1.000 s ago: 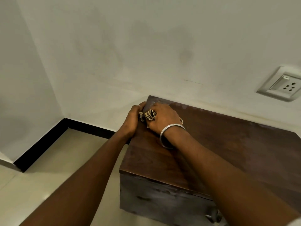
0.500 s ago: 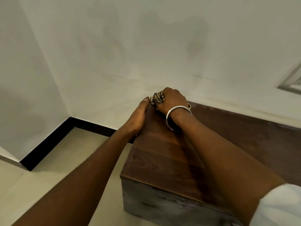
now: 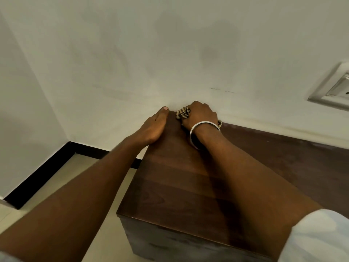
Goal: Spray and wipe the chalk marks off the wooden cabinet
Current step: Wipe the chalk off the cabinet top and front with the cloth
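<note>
A dark wooden cabinet (image 3: 175,188) stands against the white wall. Its top shows a faint pale haze toward the right. My right hand (image 3: 201,115), with a metal bangle on the wrist, grips a bunched checked cloth (image 3: 182,113) and presses it on the cabinet's far left corner by the wall. My left hand (image 3: 154,127) rests on the cabinet's left edge beside it, thumb straight along the top, the other fingers hidden over the side. No spray bottle is in view.
A white wall socket (image 3: 334,87) sits on the wall at the right. Black skirting (image 3: 47,169) runs along the wall base on the left, above a pale tiled floor (image 3: 62,186). The cabinet's front face (image 3: 170,244) looks smudged.
My right hand has pushed the cloth from the middle of the far edge up into the corner by the wall. My left hand let go of the cloth and slid along the left edge.
</note>
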